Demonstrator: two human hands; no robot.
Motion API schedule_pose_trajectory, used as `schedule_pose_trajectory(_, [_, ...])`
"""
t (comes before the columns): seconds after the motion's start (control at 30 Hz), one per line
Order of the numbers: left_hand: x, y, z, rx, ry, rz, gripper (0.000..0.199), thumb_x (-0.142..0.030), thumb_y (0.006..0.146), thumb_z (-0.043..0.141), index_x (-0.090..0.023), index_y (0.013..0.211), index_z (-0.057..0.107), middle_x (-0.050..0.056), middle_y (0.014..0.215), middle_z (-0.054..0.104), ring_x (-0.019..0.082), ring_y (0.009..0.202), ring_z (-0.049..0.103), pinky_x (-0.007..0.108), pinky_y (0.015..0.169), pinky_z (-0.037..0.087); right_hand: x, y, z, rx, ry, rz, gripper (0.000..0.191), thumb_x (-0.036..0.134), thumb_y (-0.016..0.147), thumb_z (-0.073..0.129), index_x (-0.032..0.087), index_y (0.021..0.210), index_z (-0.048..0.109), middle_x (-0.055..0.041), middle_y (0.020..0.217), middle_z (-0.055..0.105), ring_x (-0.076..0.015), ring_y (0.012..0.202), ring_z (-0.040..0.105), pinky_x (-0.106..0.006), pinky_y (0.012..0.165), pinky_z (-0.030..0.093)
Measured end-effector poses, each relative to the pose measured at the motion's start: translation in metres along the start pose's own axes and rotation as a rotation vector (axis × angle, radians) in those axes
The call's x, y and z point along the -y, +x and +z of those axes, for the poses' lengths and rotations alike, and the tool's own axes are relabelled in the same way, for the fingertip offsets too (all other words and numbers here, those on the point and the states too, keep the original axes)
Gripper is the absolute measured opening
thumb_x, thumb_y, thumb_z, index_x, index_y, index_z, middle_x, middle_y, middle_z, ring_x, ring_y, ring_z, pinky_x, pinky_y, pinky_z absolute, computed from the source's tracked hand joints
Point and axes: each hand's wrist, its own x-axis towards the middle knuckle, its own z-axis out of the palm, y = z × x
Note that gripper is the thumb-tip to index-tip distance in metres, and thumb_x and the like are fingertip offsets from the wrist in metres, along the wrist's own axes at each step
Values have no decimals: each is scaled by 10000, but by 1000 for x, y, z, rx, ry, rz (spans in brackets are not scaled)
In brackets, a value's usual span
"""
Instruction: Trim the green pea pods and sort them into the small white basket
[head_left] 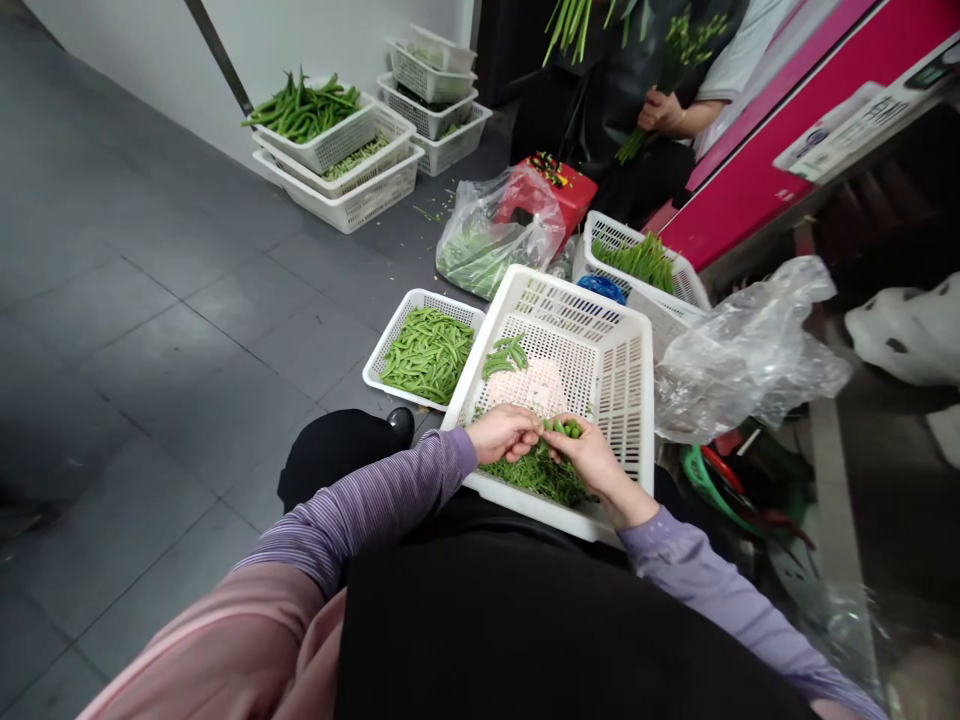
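Observation:
Over a large white plastic basket (637,400) at my lap, both hands meet at the fingertips. My right hand (592,462) is closed around a few plump green pea pods (568,428). The fingers of my left hand (504,432) are curled into a pinch against the near end of one pod; the exact contact is hidden by the fingertips. Below the hands lies a heap of thin green trimmings (536,472). Farther back inside the basket, several pods (506,355) rest beside a pale pinkish patch (534,385).
A smaller white tray (373,372) full of green pods (429,352) stands left of the basket. Beyond are a plastic bag of greens (480,245), a red stool (574,200) and stacked baskets (349,205). A co-worker's hand (661,110) holds green stems. Clear plastic (750,350) lies right.

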Motion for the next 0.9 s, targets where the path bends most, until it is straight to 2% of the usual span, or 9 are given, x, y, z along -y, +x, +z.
schedule_pose_trajectory(0.07, [4, 1, -2, -52, 160, -49, 93, -215, 714, 420, -167, 640, 448, -72, 437, 316, 59, 323, 297, 181, 330, 220, 2, 0, 3, -3, 287, 61, 219, 311, 624, 684, 182, 722, 536, 33, 611, 543, -89, 460, 469, -224, 435, 358])
schedule_pose_trajectory(0.17, [16, 5, -7, -216, 676, -153, 127, -211, 684, 448, -160, 575, 486, -34, 413, 390, 99, 383, 414, 215, 404, 338, 5, 3, 1, -74, 482, 66, 233, 274, 591, 717, 164, 716, 555, 32, 614, 540, -63, 438, 454, -204, 415, 351])
schedule_pose_trajectory(0.27, [25, 9, -13, -286, 1060, -49, 102, -158, 657, 498, -146, 657, 599, 26, 587, 578, 141, 600, 550, 244, 606, 436, 6, 6, -4, -146, 512, 63, 236, 251, 573, 733, 158, 714, 568, 37, 600, 532, -55, 425, 451, -194, 397, 345])
schedule_pose_trajectory(0.43, [21, 6, -9, -268, 984, 241, 389, -84, 700, 431, -150, 1055, 574, 31, 907, 639, 115, 763, 567, 215, 732, 437, -4, 7, -5, -180, 481, 75, 245, 259, 583, 732, 165, 753, 584, 39, 628, 538, -54, 434, 456, -190, 390, 346])
schedule_pose_trajectory(0.57, [12, 4, 0, -212, 1025, 328, 296, -204, 756, 446, -145, 1005, 593, 41, 929, 623, 123, 742, 554, 227, 711, 435, -8, 5, 0, -158, 299, 20, 230, 314, 645, 684, 174, 801, 588, 19, 668, 554, -72, 444, 461, -212, 397, 369])
schedule_pose_trajectory(0.7, [8, -1, 3, -73, 1150, 194, 281, -252, 811, 369, -152, 764, 628, 17, 696, 624, 117, 627, 544, 216, 626, 416, 1, 1, -9, -204, -329, -272, 291, 336, 737, 587, 196, 992, 603, -64, 880, 600, -169, 699, 579, -296, 578, 476])
schedule_pose_trajectory(0.73, [7, -2, 3, -63, 1210, 183, 283, -255, 807, 372, -156, 740, 628, 21, 683, 625, 121, 624, 546, 219, 622, 412, 5, 1, -12, -137, -508, -372, 292, 319, 753, 568, 207, 1020, 606, -81, 956, 594, -192, 810, 579, -315, 662, 481])
schedule_pose_trajectory(0.8, [7, -6, 4, -65, 1356, 187, 282, -273, 795, 389, -157, 716, 634, 43, 676, 629, 140, 627, 555, 237, 626, 413, 15, 2, -20, 137, -748, -519, 264, 277, 776, 537, 228, 1021, 621, -84, 1014, 590, -206, 933, 552, -332, 778, 457])
schedule_pose_trajectory(0.9, [7, -10, 5, -115, 1485, 238, 293, -288, 789, 391, -158, 722, 645, 70, 680, 634, 164, 627, 566, 262, 631, 416, 28, 8, -24, 472, -766, -500, 225, 254, 779, 539, 220, 979, 637, -61, 904, 624, -181, 861, 572, -311, 776, 449])
